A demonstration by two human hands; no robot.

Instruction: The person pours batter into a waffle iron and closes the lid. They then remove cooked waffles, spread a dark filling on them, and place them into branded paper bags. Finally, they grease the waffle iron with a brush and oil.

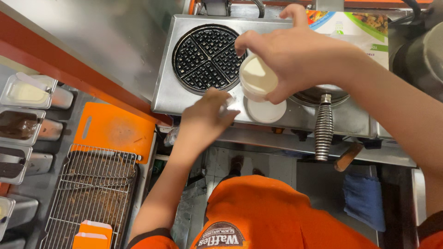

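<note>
My right hand (295,53) grips a small white tub (257,76) of pale batter, tilted over the right edge of the open black waffle plate (205,57) of a steel waffle iron (164,94). Just below the tub, my left hand (206,119) is closed around a small pale object (226,107) whose kind I cannot make out. A round white lid (266,112) lies on the iron's steel top, right of my left hand. The waffle plate looks bare and dark.
A coiled spring handle (324,127) with a wooden grip (347,157) juts from a second iron at right. An orange cutting board (113,129), a wire rack (90,189) and steel topping tubs (23,124) sit left. A blue cloth (364,200) hangs lower right.
</note>
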